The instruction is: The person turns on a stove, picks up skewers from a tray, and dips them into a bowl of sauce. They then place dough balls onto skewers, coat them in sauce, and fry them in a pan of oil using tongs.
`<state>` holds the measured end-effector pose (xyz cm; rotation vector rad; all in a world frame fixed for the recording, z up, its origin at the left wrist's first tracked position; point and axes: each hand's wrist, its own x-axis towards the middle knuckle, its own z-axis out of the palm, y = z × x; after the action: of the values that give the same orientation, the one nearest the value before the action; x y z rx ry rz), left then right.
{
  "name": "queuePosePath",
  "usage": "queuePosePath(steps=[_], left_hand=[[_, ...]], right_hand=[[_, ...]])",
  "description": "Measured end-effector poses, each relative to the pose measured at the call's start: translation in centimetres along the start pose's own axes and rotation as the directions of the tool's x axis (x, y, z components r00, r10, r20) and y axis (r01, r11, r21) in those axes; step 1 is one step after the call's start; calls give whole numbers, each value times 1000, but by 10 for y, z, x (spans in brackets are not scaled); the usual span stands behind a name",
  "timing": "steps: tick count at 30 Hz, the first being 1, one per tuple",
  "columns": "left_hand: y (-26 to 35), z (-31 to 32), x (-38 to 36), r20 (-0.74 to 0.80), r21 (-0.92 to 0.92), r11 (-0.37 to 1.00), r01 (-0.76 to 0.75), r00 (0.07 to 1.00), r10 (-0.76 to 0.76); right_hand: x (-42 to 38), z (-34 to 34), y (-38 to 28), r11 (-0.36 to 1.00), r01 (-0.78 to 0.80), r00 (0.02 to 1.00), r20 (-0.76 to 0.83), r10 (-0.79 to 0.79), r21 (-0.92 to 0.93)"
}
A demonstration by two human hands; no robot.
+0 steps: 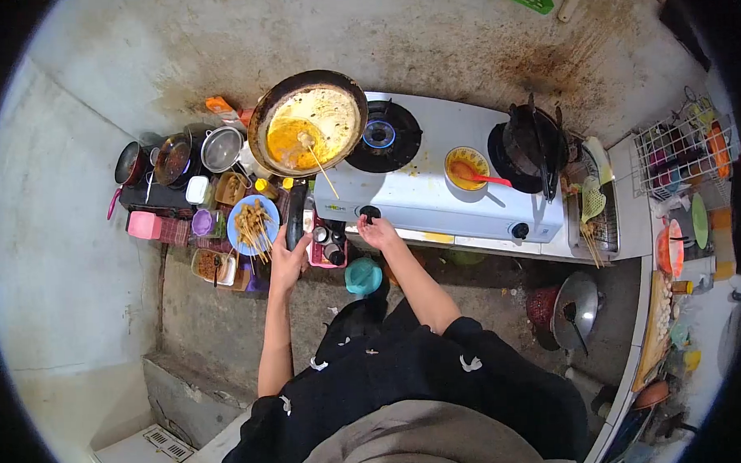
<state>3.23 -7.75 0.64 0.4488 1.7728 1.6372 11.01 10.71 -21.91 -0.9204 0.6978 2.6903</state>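
Note:
My left hand (286, 259) is closed around the black handle of a frying pan (260, 137), raised to the left of the lit burner (378, 135). Inside the pan is a thin layer of yellow egg (334, 110), thicker and wetter on its lower left. A skewer (322, 168) rests in it with a pale morsel at its tip, its stick reaching over the rim. My right hand (376, 231) is at the left stove knob (370, 213), fingers bent against it. A blue flame burns on that burner.
On the white stove (432, 131) stand a yellow bowl (456, 159) with a red spoon (487, 179) and a dark wok (534, 136). A blue plate of skewers (243, 242) lies at left. A metal basin (575, 306) is on the floor, a dish rack (670, 152) at right.

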Motion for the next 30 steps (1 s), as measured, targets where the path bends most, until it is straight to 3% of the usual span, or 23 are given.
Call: queuePosePath(steps=[8,11,13,14,16,18,20,24,26,30], left_hand=[[-1,5,7,27,40,999,-4,1000,3],[-11,10,14,57,42,999,-25,998,23],[-13,17,16,75,37,999,-8,997,5],[-14,23,19,86,8,1000,16,996,-17],[-30,28,31,135,-10,1000,18,991,-16],[-37,36,37,159,-41,998,53,986,-46],[-41,47,43,159,10,1000,11,987,-13],[-55,67,54,178,40,999,6,984,-13],[-62,75,60,170,63,998,-1,985,-10],[-70,87,64,184,34,998,52,981,-58]], right_hand=[[-1,-2,3,1000,22,1000,10,-22,1],[-13,-4,4,1000,-17,996,88,19,-23],[-46,11,14,916,-5,995,-95,-36,-401],[-59,14,14,919,6,995,-88,-44,-393],[-88,12,9,681,101,982,-38,-186,-725],[-122,5,-1,514,175,961,31,-276,-840],[-153,-7,-19,377,266,927,128,-353,-887],[-210,-14,-50,238,332,825,159,-542,-913],[-232,-12,-65,38,331,693,216,-687,-943],[-250,8,-96,32,417,575,236,-783,-908]])
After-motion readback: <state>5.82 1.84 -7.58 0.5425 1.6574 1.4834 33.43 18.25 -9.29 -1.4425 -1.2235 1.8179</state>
